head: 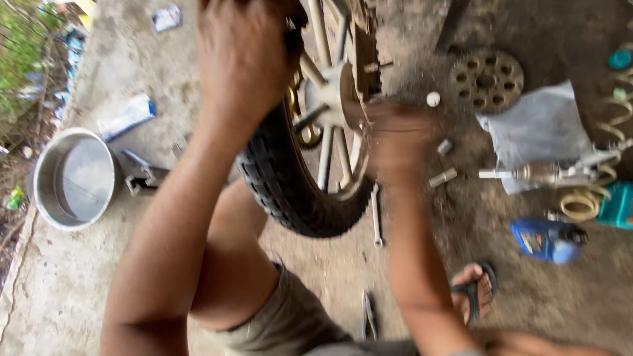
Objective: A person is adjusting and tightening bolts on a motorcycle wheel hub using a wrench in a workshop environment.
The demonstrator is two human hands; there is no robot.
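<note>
Taking the wheel [300, 178] as the landmark: nearest the camera, below the wheel, one pair of pliers [368, 316] lies on the concrete, and to their right is one sandalled foot [473, 290]. Just under the tyre's lower edge lies one spanner [376, 217].

The wheel stands upright, its knobbly tyre on the ground and its spokes and hub facing right. The left hand [241, 56] is closed over the top of the tyre, steadying it. The right hand [395, 138] is at the hub, blurred with movement; whether its fingers are closed on anything I cannot tell. By my reading, the work in hand is at the hub or axle, with the wheel being held still. The next move probably calls for a firm brace with the left hand and a tool or fingers placed squarely on the axle fitting.

Right of the wheel lie two small metal sleeves [443, 177], one blue oil bottle [547, 240] and one grey cloth [537, 128] with a shaft [527, 173] lying on it. Left of the wheel stands one metal basin [74, 178]. Farther off, up and right of the hub, are one small white cap [432, 99] and one toothed sprocket [486, 80].
</note>
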